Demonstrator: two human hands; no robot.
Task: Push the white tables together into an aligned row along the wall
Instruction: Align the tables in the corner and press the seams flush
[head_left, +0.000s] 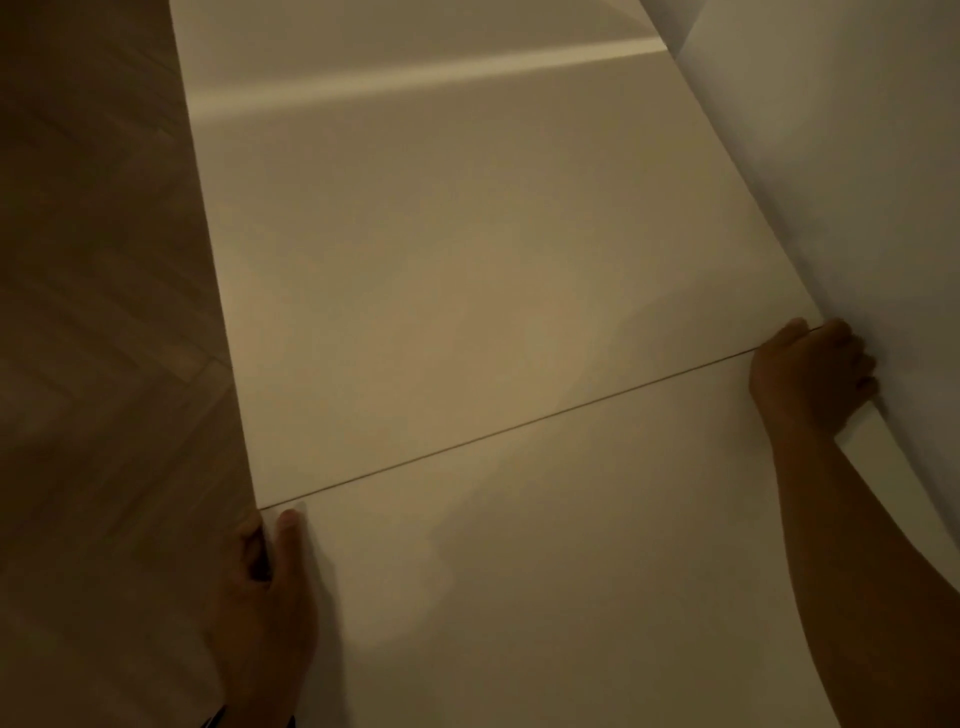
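Two white tables fill the head view. The near table (545, 597) meets the far table (467, 260) along a thin dark seam that runs from lower left to upper right. My left hand (270, 587) grips the near table's left edge just below the seam, thumb on top, fingers under the edge. My right hand (813, 376) holds the near table's right edge at the wall side, with its fingertips at the seam. The left edges of both tables look lined up.
A white wall (857, 182) runs along the tables' right side, close against them. Wooden herringbone floor (104, 312) lies to the left. A bright strip of light crosses the far table near the top. The room is dim.
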